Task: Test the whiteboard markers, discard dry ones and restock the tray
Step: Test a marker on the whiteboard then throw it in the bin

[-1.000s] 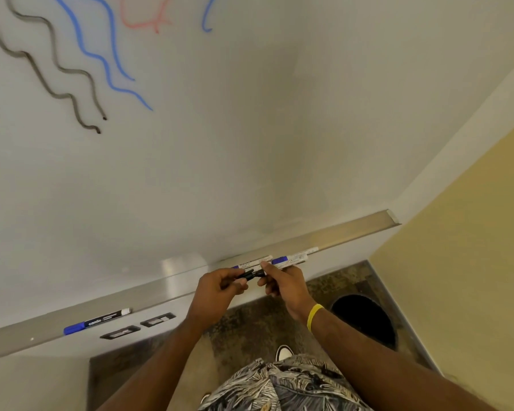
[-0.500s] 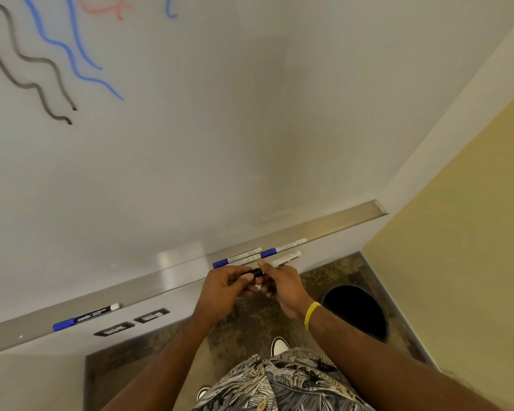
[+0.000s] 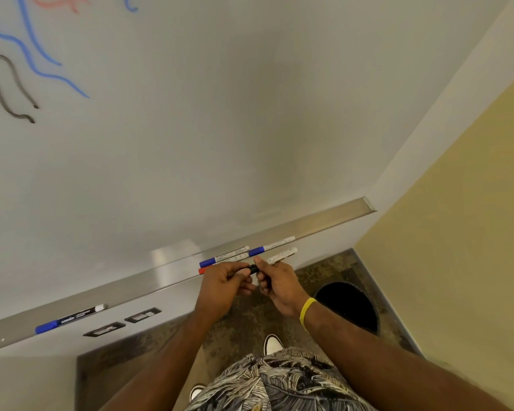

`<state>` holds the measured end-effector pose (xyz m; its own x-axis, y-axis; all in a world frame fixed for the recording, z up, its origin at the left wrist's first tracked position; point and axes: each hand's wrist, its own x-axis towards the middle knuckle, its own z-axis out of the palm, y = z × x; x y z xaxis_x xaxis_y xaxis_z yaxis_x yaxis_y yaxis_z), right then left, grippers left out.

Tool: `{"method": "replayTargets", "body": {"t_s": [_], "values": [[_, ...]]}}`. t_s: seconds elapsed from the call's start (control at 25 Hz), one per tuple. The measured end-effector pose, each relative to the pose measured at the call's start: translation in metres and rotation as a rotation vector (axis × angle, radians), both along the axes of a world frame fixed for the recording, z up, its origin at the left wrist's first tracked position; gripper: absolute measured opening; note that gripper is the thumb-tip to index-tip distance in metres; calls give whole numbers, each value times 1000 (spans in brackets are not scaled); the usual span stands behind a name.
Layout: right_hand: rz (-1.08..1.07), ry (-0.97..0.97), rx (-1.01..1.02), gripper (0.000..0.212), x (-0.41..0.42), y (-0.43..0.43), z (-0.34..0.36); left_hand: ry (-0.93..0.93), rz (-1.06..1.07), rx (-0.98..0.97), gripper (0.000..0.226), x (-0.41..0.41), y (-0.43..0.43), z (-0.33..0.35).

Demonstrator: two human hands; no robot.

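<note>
Both hands hold one white marker [image 3: 281, 256] with a black cap [image 3: 252, 269] just in front of the metal tray [image 3: 131, 289]. My left hand [image 3: 224, 284] pinches the black cap end. My right hand [image 3: 276, 281] grips the white barrel, which sticks out to the right. On the tray lie two blue-capped markers [image 3: 224, 256] [image 3: 272, 246] and a red-capped marker [image 3: 203, 271], mostly hidden by my left hand. Another blue-capped marker [image 3: 70, 317] lies far left on the tray. Whether the cap is on or pulled off is unclear.
The whiteboard [image 3: 190, 129] carries blue, grey and red squiggles at the upper left. A round black bin [image 3: 349, 305] stands on the floor at the right, by the yellow wall [image 3: 463, 232]. Two wall sockets [image 3: 122, 321] sit under the tray.
My hands stay together on the marker, its cap now tight between both hands' fingertips. The view has shifted so the squiggles sit further left, and the red-capped marker shows on the tray.
</note>
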<state>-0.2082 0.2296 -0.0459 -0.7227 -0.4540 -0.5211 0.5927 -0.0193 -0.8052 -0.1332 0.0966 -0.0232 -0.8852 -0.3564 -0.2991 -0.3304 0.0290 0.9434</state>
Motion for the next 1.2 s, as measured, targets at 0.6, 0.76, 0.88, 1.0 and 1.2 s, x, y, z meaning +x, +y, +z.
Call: {"method": "replayTargets", "body": {"t_s": [0.6,0.76,0.88,1.0,1.2], "values": [[-28,-57,9,17,-22,2,-6,-21,21,-18,21,-23,9,-10],[12,-25,74,27,-24,6,-13,-66,-67,-86,21,-30,3,-21],[111,215,338,39,-30,7,-18,-119,-55,-117,18,-36,-4,-33],[259,890,692,30,-50,17,-20,-184,-4,-102,18,-43,-11,-43],[702,1492,673,26,-94,13,-23,-177,-11,-66,17,-61,-13,-51]]}}
